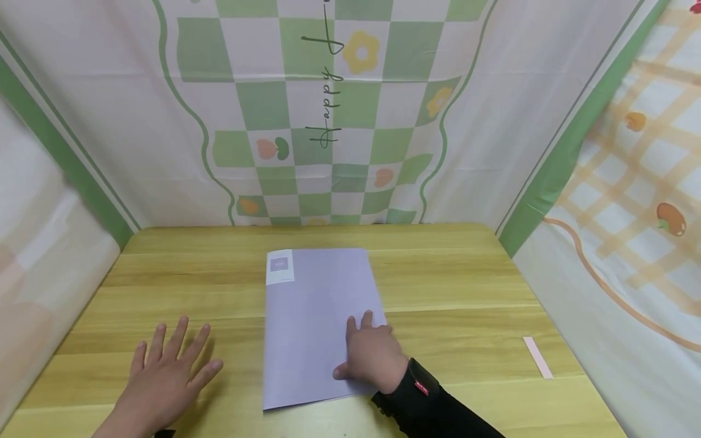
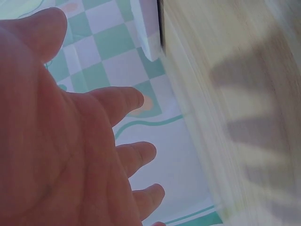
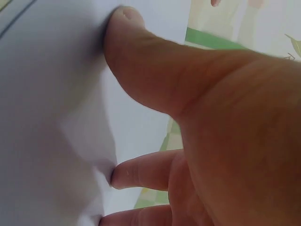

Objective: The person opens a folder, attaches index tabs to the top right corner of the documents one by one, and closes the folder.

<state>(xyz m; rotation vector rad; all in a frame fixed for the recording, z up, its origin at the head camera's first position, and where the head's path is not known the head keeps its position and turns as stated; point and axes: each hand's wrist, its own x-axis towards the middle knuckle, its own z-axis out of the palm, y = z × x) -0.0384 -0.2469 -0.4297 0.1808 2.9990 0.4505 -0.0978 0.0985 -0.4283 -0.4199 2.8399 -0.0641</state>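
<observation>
A flat lilac booklet or folder [image 1: 312, 328] lies upright to the view in the middle of the table, with a white label [image 1: 280, 277] at its upper left corner. My right hand [image 1: 373, 353] rests on its lower right part, thumb and fingertips touching the cover; the right wrist view shows the thumb [image 3: 127, 42] and two fingers against the pale surface. Left of the booklet, my left hand [image 1: 164, 377] hovers palm down with fingers spread, its shadow falling on the wood. It holds nothing, and its palm [image 2: 61, 150] shows in the left wrist view.
A thin pale pink strip [image 1: 538, 358] lies on the wooden table [image 1: 454, 280] near its right edge. Printed cloths hang around it: a green checked one [image 1: 306, 103] at the back, an orange-patterned one [image 1: 641, 158] at the right.
</observation>
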